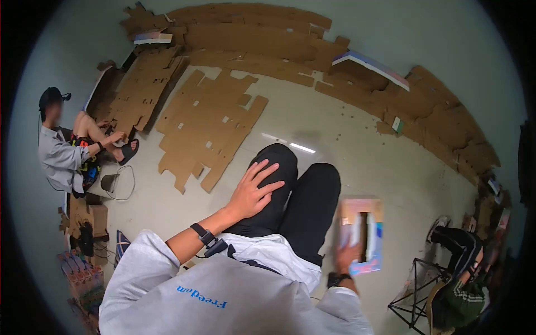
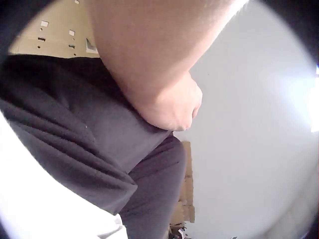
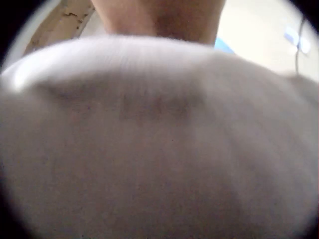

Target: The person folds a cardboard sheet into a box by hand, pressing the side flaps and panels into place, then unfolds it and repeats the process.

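Observation:
My left hand (image 1: 252, 192) lies on the black-trousered left thigh near the knee, fingers straight and spread, holding nothing. In the left wrist view the same hand (image 2: 174, 104) rests on the dark trouser cloth. Beside the right thigh, my right hand (image 1: 347, 257) grips the lower left side of a colourful cardboard box (image 1: 376, 237) with a long cut-out window. Hand and box are both slightly blurred, and part of the grip is hard to make out. A pale sleeve (image 3: 159, 139) covers most of the right wrist view and hides the fingers.
Flattened brown cardboard (image 1: 209, 123) lies on the pale floor ahead, with more along the wall (image 1: 251, 36). One person (image 1: 64, 151) sits at the left; another (image 1: 463, 279) is at the lower right near a black-framed stool (image 1: 416, 293). Packaged goods (image 1: 81, 276) stand at the lower left.

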The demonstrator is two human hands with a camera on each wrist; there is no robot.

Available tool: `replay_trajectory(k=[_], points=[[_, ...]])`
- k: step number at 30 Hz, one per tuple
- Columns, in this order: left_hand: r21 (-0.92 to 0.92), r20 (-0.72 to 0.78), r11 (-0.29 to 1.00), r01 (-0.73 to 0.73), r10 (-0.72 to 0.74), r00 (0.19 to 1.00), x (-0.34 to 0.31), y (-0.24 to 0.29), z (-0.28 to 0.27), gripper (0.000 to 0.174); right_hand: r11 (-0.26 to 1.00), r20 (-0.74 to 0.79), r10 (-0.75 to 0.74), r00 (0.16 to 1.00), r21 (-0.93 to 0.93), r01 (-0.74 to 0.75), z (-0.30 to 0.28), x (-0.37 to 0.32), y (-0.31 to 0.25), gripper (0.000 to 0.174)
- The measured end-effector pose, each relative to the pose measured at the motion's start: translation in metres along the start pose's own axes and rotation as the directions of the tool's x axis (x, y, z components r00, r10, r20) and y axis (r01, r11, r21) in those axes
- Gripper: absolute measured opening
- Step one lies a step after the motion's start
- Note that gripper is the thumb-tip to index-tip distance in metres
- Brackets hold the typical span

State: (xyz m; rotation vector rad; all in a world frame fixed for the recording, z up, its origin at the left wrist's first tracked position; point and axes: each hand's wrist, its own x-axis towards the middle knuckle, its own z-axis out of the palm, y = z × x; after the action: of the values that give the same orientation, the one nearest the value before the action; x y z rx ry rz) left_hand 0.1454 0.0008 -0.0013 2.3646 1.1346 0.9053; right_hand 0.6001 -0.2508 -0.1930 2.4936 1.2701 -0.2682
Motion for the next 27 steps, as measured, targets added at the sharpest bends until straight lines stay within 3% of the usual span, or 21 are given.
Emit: replay_trajectory(k=[2,4,5,7,8,9,10,11,13,14,15,16,17,18,19,20,21,24,25,27], points=[[-0.017,0.027,1.000,-0.019,0.019,0.999,-0.003,-0.006,-0.005,0.051,0.951,-0.271,0.155,0.950,0.301,-0.070,0.018,0.063,0.049,0.077],[-0.056,0.036,0.997,-0.045,0.047,0.998,-0.009,-0.022,-0.006,0.053,0.861,-0.224,0.108,0.969,0.508,0.021,-0.002,0.122,0.075,0.060],[-0.102,-0.021,0.993,-0.065,0.063,0.998,-0.018,-0.041,0.002,0.058,0.868,-0.222,0.074,0.972,0.494,0.047,-0.018,0.138,0.074,0.055],[-0.130,-0.129,0.976,0.173,-0.189,0.973,-0.036,-0.072,0.012,0.063,0.846,-0.171,0.027,0.985,0.528,0.068,-0.042,0.161,0.060,0.044],[-0.099,-0.181,0.938,0.333,-0.346,0.921,-0.042,-0.095,0.016,0.060,0.815,-0.127,0.019,0.992,0.577,0.058,-0.044,0.166,0.051,0.038],[-0.077,-0.234,0.871,0.486,-0.489,0.840,-0.052,-0.123,0.023,0.058,0.657,-0.063,-0.014,0.998,0.752,0.057,-0.024,0.175,0.044,0.032],[-0.093,-0.249,0.737,0.669,-0.668,0.701,-0.080,-0.167,0.046,0.058,0.464,-0.009,-0.059,0.998,0.885,0.035,-0.005,0.183,0.040,0.027],[-0.111,-0.259,0.565,0.817,-0.811,0.525,-0.114,-0.219,0.074,0.061,0.427,0.070,-0.126,0.990,0.904,-0.010,-0.007,0.174,0.029,0.024],[-0.260,-0.003,0.136,0.956,-0.990,0.140,-0.186,-0.318,0.113,0.073,0.400,0.241,-0.241,0.940,0.907,-0.130,-0.005,0.143,-0.010,0.025],[-0.280,0.171,-0.096,0.955,-0.984,-0.048,-0.220,-0.362,0.118,0.073,0.410,0.340,-0.287,0.896,0.889,-0.206,-0.003,0.127,-0.029,0.028],[-0.272,0.326,-0.318,0.908,-0.918,-0.224,-0.247,-0.374,0.120,0.072,0.615,0.319,-0.369,0.873,0.788,-0.028,0.013,0.111,-0.020,0.030],[-0.441,0.384,-0.483,0.757,-0.863,-0.327,-0.260,-0.369,0.118,0.076,0.748,0.302,-0.465,0.832,0.636,0.188,0.032,0.104,-0.014,0.033],[-0.581,0.461,-0.604,0.546,-0.797,-0.390,-0.270,-0.358,0.119,0.080,0.720,0.298,-0.521,0.800,0.656,0.225,0.025,0.083,-0.015,0.041],[-0.666,0.556,-0.685,0.295,-0.720,-0.416,-0.272,-0.349,0.123,0.083,0.685,0.214,-0.512,0.832,0.685,0.246,0.058,0.071,0.003,0.047],[-0.662,0.562,-0.717,0.217,-0.667,-0.490,-0.273,-0.353,0.128,0.086,0.666,0.250,-0.505,0.826,0.721,0.189,0.055,0.050,0.006,0.051],[-0.663,0.563,-0.737,0.134,-0.608,-0.560,-0.274,-0.357,0.134,0.089,0.751,0.264,-0.466,0.844,0.623,0.219,0.064,0.036,0.016,0.052],[-0.665,0.561,-0.743,0.077,-0.566,-0.604,-0.277,-0.360,0.142,0.082,0.781,0.390,-0.355,0.849,0.623,0.041,0.030,0.014,0.000,0.041],[-0.752,0.542,-0.659,0.031,-0.644,-0.541,-0.274,-0.378,0.159,0.062,0.561,0.631,-0.181,0.755,0.697,-0.448,0.006,-0.017,0.000,0.032],[-0.799,0.522,-0.601,0.017,-0.707,-0.477,-0.274,-0.385,0.165,0.055,0.574,0.688,-0.158,0.709,0.648,-0.501,0.011,-0.017,0.006,0.024],[-0.852,0.494,-0.523,-0.002,-0.805,-0.328,-0.267,-0.398,0.170,0.044,0.509,0.692,-0.088,0.717,0.650,-0.564,-0.006,-0.020,0.010,0.023]])
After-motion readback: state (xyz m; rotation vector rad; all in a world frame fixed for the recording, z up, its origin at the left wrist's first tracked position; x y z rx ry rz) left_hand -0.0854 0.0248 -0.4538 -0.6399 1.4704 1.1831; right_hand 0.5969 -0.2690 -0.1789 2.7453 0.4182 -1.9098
